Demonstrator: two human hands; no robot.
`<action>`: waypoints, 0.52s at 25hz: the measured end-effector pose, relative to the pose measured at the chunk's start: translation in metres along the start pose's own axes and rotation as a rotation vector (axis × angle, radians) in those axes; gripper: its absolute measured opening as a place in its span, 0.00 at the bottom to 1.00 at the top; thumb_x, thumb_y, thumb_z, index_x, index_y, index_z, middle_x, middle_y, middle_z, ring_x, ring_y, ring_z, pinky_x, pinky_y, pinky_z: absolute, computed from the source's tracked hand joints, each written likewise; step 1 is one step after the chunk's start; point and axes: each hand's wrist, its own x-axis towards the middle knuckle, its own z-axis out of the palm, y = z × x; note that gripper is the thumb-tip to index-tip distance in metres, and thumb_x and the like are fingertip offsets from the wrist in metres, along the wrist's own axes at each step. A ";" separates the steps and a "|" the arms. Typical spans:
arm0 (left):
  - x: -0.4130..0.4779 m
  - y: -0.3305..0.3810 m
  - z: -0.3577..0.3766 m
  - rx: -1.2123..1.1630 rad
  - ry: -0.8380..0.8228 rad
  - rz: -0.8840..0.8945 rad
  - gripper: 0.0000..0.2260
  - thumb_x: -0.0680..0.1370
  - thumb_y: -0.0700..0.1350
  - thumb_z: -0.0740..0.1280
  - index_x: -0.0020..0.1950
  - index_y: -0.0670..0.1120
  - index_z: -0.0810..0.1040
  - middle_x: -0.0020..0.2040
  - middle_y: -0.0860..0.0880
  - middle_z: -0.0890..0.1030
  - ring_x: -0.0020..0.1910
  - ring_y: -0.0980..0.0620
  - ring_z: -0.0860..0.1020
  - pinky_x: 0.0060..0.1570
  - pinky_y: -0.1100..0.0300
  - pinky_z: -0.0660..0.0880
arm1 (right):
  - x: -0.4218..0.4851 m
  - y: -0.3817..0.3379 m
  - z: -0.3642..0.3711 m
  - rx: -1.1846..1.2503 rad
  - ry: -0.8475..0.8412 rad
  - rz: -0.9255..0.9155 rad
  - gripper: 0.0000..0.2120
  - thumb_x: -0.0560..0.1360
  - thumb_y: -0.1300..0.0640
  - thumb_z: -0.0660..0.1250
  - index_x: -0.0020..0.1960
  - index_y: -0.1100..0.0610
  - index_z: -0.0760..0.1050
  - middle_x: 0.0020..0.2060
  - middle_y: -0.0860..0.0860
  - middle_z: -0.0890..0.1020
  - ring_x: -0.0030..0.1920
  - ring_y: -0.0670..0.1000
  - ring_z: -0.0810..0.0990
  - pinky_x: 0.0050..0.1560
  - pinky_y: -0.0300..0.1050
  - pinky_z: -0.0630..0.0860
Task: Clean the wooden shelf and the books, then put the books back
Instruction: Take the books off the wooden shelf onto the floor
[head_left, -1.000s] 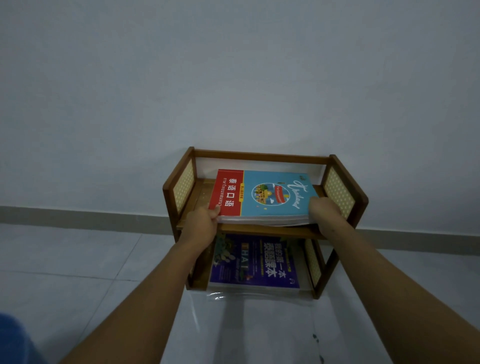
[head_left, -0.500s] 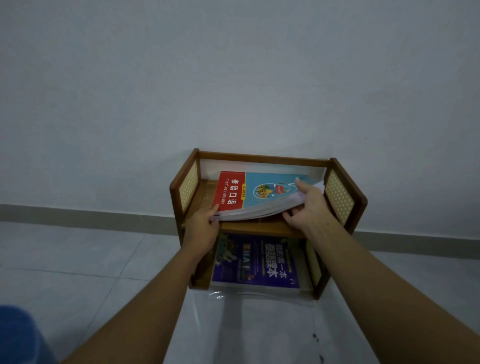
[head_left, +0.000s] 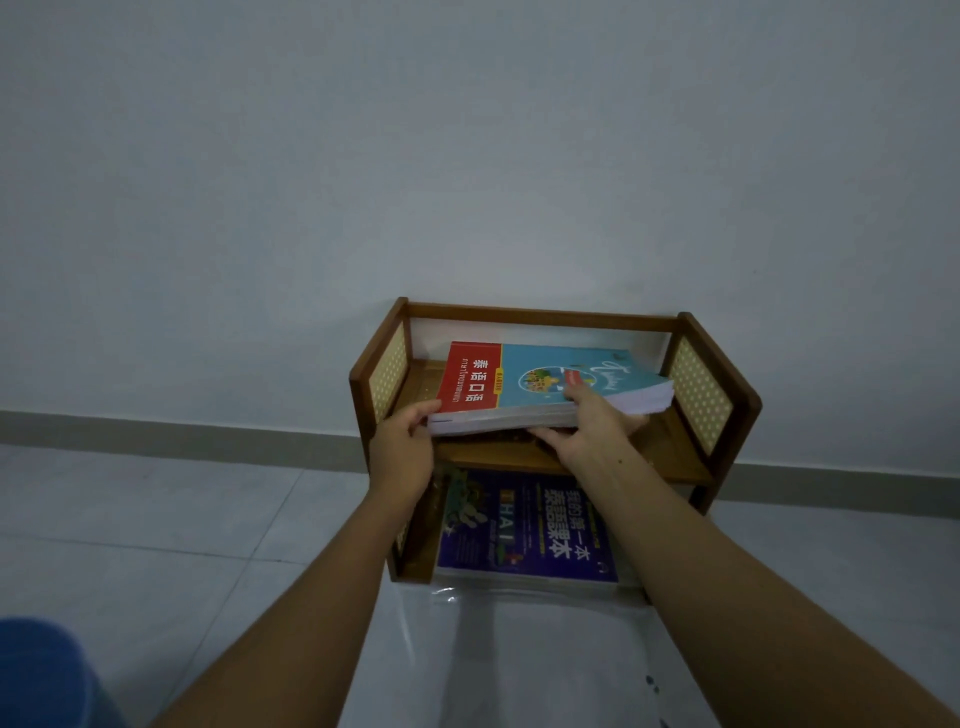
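Right of centre in the frame, a small two-tier brown wooden shelf with cane-panelled ends (head_left: 698, 395) stands on a pale tiled floor (head_left: 156, 519) against a plain grey-white wall (head_left: 467, 156). Two books show, one on each tier. On the upper tier is a thick red and light-blue paperback book (head_left: 519, 382), its near long edge lifted off the board so that a dark gap shows beneath it. On the lower tier lies a flat dark-purple paperback book (head_left: 524, 540), its near edge jutting past the front of the shelf.

Two bare hands hold the upper book. The left hand (head_left: 402, 452) is curled at the book's near left corner, its fingers against the page block. The right hand (head_left: 587, 423) pinches the near edge right of the middle, thumb on the blue cover and fingers underneath.

A sheet of clear plastic film (head_left: 493, 649) lies on the floor in front of the shelf, towards the bottom of the frame. A blue rounded shape (head_left: 36, 670) sits in the lower left corner; it is too blurred to tell what it is.

Left of the shelf the floor is open to the frame's edge. Bare board shows on the upper tier at both ends of the book.
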 end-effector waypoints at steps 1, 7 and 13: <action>0.001 0.002 -0.003 -0.022 0.024 0.004 0.15 0.81 0.38 0.57 0.61 0.51 0.78 0.61 0.50 0.77 0.62 0.52 0.74 0.57 0.57 0.75 | 0.000 0.000 0.000 0.025 0.002 -0.002 0.39 0.67 0.66 0.76 0.67 0.43 0.60 0.58 0.57 0.70 0.59 0.63 0.73 0.37 0.69 0.79; 0.002 0.023 -0.025 -0.077 0.132 0.065 0.13 0.79 0.34 0.58 0.55 0.46 0.79 0.50 0.51 0.81 0.52 0.53 0.79 0.56 0.57 0.77 | 0.000 -0.009 -0.011 0.117 -0.048 0.020 0.37 0.69 0.72 0.70 0.67 0.43 0.62 0.58 0.58 0.71 0.59 0.65 0.73 0.38 0.70 0.78; 0.001 0.043 -0.037 -0.028 0.130 0.184 0.11 0.79 0.35 0.58 0.51 0.45 0.79 0.48 0.49 0.82 0.50 0.52 0.80 0.49 0.61 0.78 | 0.000 -0.019 -0.036 0.067 -0.081 -0.015 0.33 0.70 0.71 0.66 0.68 0.46 0.63 0.57 0.58 0.74 0.55 0.65 0.76 0.40 0.73 0.77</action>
